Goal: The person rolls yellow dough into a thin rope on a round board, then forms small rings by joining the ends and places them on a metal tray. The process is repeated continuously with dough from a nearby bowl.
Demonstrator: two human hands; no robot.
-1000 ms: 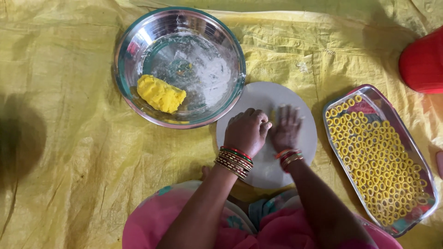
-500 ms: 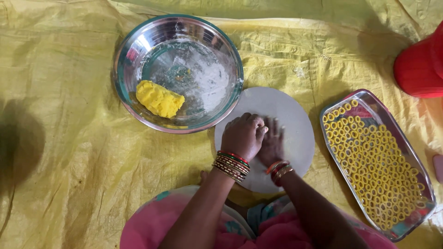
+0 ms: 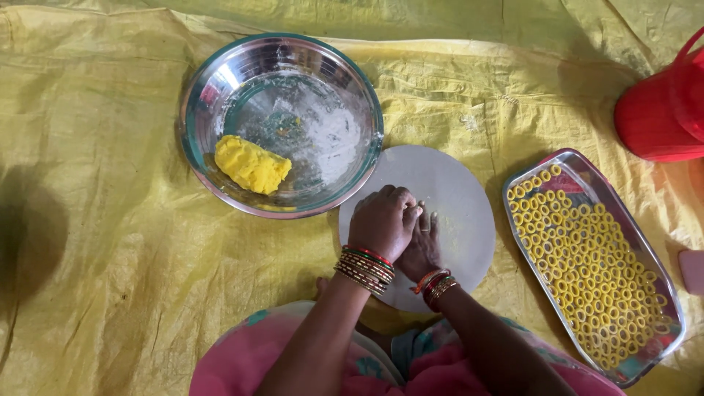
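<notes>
The person's left hand [image 3: 385, 220] lies on top of the right hand [image 3: 419, 246], and both press down on the round flat grey board [image 3: 458, 194]. A second ago the two hands sat side by side, higher up on the board. Now they have come closer to the person's body, and the left hand has slid over the right one. I think the hands are rolling a bit of dough back and forth, so the rolling is in the middle of a stroke. The left fingers are curled in like a loose fist. The right fingers lie flatter, with only their tips peeking out, so I cannot tell if they grip anything. If there is dough under the hands, it is hidden and I cannot see it. The big lump of soft yellow dough [image 3: 251, 164] sits in the shiny round steel bowl [image 3: 198, 110], just to the left of the board and well away from the hands. The long steel tray [image 3: 664, 282] on the right is full of small yellow dough rings [image 3: 587, 257]. It has not moved. A red plastic bucket [image 3: 660, 110] is cut off at the top right edge. Everything sits on a crinkly yellow plastic sheet [image 3: 95, 220].
</notes>
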